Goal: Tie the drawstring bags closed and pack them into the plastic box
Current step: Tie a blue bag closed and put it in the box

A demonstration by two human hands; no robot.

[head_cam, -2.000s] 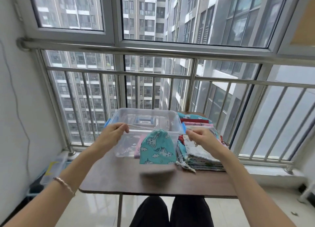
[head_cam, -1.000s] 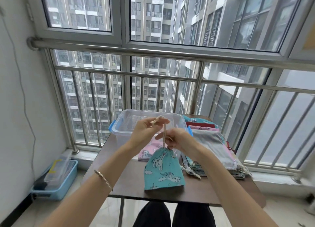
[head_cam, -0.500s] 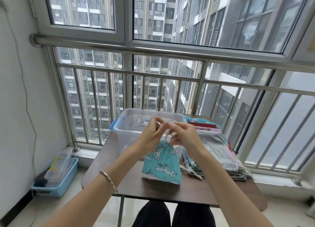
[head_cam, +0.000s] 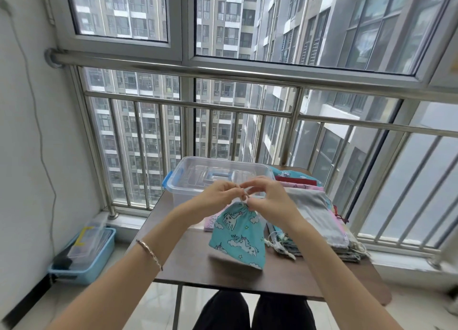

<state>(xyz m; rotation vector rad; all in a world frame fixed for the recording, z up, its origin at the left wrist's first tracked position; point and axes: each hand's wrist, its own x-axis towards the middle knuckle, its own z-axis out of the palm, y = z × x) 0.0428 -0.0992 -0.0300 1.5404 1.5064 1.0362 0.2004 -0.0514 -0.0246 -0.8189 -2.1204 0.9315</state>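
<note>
The bag [head_cam: 238, 235] is blue-green with white unicorns and clouds. Its top is bunched tight. It hangs over the table [head_cam: 223, 275], in front of the clear box [head_cam: 188, 180]. The left hand [head_cam: 218, 197] and right hand [head_cam: 266, 197] pinch its cord [head_cam: 244, 197].

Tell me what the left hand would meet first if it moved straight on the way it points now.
Probably the right hand: the left hand points across at it, both pinching the drawstring above the teal bag. Depth is unclear.
</note>
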